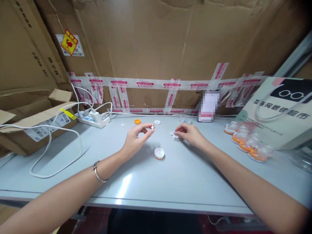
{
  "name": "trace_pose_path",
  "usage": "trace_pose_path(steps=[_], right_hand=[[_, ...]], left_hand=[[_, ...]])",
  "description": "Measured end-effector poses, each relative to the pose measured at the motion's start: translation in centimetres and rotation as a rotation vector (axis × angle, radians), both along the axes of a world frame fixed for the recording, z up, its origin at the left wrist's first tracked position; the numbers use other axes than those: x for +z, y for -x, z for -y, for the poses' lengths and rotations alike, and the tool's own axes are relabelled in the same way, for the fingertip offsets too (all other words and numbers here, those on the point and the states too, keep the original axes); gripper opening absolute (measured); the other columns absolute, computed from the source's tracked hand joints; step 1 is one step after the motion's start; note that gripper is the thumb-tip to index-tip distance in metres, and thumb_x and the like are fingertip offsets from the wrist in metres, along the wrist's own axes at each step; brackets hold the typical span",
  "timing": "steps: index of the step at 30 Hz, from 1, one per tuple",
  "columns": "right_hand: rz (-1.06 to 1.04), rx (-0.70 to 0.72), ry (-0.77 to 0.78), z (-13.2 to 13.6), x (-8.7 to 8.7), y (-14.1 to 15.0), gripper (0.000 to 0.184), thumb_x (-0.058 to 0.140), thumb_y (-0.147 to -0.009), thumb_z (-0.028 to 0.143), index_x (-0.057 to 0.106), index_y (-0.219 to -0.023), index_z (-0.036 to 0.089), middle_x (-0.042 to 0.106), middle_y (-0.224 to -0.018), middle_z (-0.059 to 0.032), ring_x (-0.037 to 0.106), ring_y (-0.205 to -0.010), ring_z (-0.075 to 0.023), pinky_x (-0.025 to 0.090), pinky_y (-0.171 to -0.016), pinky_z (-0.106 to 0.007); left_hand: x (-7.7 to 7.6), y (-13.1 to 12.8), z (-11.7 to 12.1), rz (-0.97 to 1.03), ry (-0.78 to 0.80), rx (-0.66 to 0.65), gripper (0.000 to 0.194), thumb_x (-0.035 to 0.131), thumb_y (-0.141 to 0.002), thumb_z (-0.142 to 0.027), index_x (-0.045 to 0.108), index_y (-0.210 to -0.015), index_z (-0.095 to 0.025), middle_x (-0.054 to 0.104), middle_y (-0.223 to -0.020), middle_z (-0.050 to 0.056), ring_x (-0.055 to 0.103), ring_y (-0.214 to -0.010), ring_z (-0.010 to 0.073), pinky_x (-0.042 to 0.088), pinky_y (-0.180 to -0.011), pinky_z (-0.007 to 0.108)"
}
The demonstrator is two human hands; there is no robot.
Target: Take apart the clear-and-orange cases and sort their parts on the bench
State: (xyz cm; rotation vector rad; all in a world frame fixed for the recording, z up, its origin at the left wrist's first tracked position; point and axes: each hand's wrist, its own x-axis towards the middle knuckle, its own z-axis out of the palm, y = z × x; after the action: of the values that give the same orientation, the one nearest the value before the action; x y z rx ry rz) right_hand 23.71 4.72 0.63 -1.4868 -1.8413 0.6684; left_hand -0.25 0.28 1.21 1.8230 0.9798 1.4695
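left hand: (pixel 134 139) raised over counter (pixel 195 185), grip closed on small white piece (pixel 152 127) between thumb and index finger
right hand: (pixel 190 134) low at counter, fingertips together at white parts (pixel 175 137); can't tell if grip is closed on one or just touching
round white dish: (pixel 159 152) on counter, between the forearms, nearer the person than both hands; open side up, orange around its lower edge
orange disc: (pixel 137 121) flat on counter, beyond left hand
white disc: (pixel 157 122) flat, just beyond left fingertips
tiny white part: (pixel 122 124) left of orange disc
clear pieces: (pixel 185 120) beyond right hand, blurry
phone-like object: (pixel 207 107) pixelated, propped against cardboard wall (pixel 156 48)
clear-topped units: (pixel 248 143) four in a slanting row at right, orange and white bases
paper bag: (pixel 275 120) behind the row, glasses drawing, rope handle
power strip: (pixel 95 120) back left, white plugs and cables
open carton: (pixel 44 123) far left, white cable looping in front
bracelet: (pixel 95 172) silver-coloured, on left wrist
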Motion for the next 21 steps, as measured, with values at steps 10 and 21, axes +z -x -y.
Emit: trace_pose_path(steps=[10,21], right_hand=[[-0.01,-0.005,-0.152,1.7,1.1,2.1,0.028,0.053,-0.075,0.044,0.058,-0.068,0.018,0.057,-0.064,-0.0008,0.05,-0.06,-0.0137,0.037,-0.058,-0.027],[-0.411,0.36,0.152,5.8,2.6,6.3,0.024,0.057,-0.075,0.041,0.059,-0.074,0.017,0.059,-0.068,0.0005,0.054,-0.064,-0.0106,0.043,-0.064,-0.025]], left_hand=[[0.3,-0.1,0.6,-0.143,-0.138,0.012,0.018,0.056,-0.08,-0.028,0.062,-0.093,-0.018,0.064,-0.092,0.005,0.056,-0.071,0.0105,0.047,-0.074,0.026],[-0.2,-0.6,1.1,-0.466,-0.509,0.026,0.019,0.056,-0.081,-0.025,0.062,-0.097,-0.018,0.063,-0.083,0.005,0.057,-0.077,0.0141,0.046,-0.072,0.028]])
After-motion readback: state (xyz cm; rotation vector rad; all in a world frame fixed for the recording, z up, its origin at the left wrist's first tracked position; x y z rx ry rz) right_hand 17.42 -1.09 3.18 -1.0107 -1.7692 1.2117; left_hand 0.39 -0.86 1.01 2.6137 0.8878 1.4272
